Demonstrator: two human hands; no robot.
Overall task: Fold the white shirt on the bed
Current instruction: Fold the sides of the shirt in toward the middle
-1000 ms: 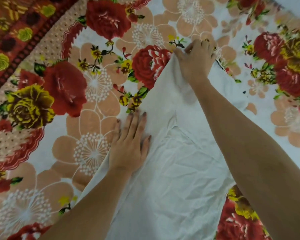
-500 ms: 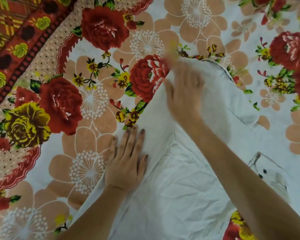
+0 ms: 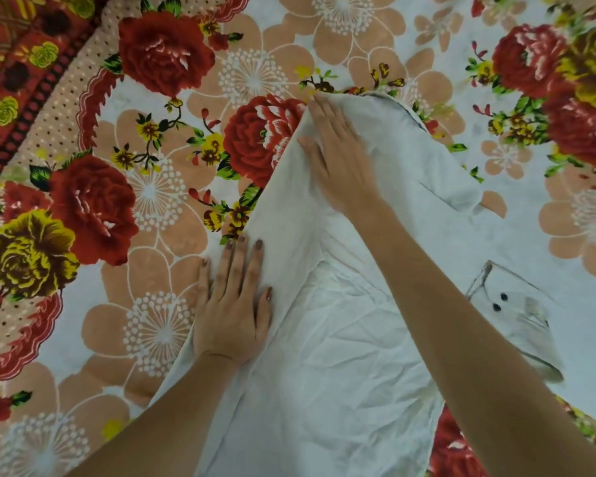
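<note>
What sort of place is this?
Most likely a bedroom in a home: a soft floral bedspread fills the view, and a crumpled white shirt lies spread on it for folding.

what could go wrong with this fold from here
The white shirt is creased in the middle; folding over it may set wrinkles in.
The buttoned cuff lies loose to the right and could end up sticking out.
Only the flat left hand and right hand pin the fold; it may slide if either lifts.
</note>
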